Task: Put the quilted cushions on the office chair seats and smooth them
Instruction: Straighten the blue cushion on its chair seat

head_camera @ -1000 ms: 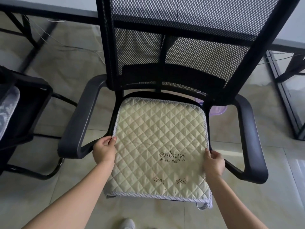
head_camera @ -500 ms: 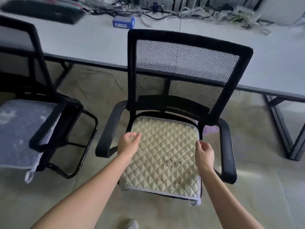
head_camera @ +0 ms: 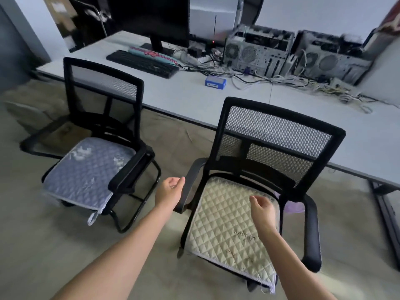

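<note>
A cream quilted cushion lies flat on the seat of the black mesh office chair at the right. A blue-grey quilted cushion lies on the seat of a second black chair at the left. My left hand hovers beside the right chair's left armrest, fingers loosely curled, holding nothing. Above the cream cushion's right half my right hand hangs with fingers loosely apart, also holding nothing.
Behind the chairs runs a long white desk with a monitor, keyboard, a blue box, two open computer cases and tangled cables. Desk legs stand at the right. Grey floor lies between the chairs.
Both hands have let go of the cream cushion's sides and lifted off it. The view has pulled back and up, bringing the left chair and the desk into sight.
</note>
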Tool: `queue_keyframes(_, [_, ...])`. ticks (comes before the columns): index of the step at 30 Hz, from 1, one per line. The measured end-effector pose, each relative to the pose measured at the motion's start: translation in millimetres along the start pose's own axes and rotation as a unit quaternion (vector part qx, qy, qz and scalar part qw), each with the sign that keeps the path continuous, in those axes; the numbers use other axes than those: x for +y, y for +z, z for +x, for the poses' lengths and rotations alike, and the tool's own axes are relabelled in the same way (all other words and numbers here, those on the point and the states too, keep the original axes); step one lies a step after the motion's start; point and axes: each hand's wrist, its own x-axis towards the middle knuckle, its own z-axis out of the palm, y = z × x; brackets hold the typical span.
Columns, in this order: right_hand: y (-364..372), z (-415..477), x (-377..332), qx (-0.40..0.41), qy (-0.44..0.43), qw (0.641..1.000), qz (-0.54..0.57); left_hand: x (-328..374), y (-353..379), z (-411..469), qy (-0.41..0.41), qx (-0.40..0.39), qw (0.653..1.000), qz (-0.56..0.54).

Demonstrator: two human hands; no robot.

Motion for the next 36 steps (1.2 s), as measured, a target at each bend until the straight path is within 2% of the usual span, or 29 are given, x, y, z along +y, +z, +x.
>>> queue_keyframes(7, [86,-56,-50,-0.042,-0.018,0.999,-0.005,-13,-107,23,0.017,0.046,0.998,-0.026])
queue_keyframes(16, [247,-145,-108,-0.085,-0.044,0.995,-0.021,-70,-282,66,-0.012,0.074,0.997,-0.025])
queue_keyframes(22, [336,-196,-135,-0.108,-0.058,0.991,-0.048,-91,-378,91,-0.003,0.111,0.994,-0.018])
queue_keyframes(28, [395,-224,-151,-0.128,-0.043,0.99,-0.029,-110,-436,115,-0.009,0.139,0.99,0.004])
queue_keyframes(36, [447,-214,-160,-0.128,-0.028,0.991,-0.018,-119,-462,162,-0.014,0.131,0.991,-0.004])
